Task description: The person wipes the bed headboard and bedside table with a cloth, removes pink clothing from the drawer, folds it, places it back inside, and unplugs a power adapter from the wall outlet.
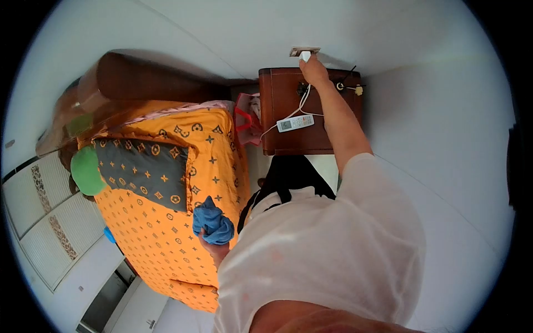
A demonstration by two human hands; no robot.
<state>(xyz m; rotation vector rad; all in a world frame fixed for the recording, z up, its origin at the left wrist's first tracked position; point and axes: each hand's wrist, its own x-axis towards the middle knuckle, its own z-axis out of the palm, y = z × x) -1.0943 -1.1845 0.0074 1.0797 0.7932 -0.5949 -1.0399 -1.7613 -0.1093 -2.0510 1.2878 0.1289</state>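
Observation:
My right hand (315,70) stretches forward to the wall, its fingers closed on a white plug (305,56) at the wall socket (296,52). From there a white cable (305,99) runs down over a brown bedside cabinet (272,105). How far the plug sits in the socket I cannot tell. Low on the left, beside the bed, my left hand (210,242) is closed round a crumpled blue cloth (213,223), which hides most of the fingers. On the cabinet top lies a white remote control (295,123).
To the left stands a bed with an orange patterned sheet (150,222), a dark grey pillow (145,169) and a green round object (88,171). A pink-red bag (247,119) is wedged between bed and cabinet. Small items, including a white ring-shaped one (340,86), lie near my forearm.

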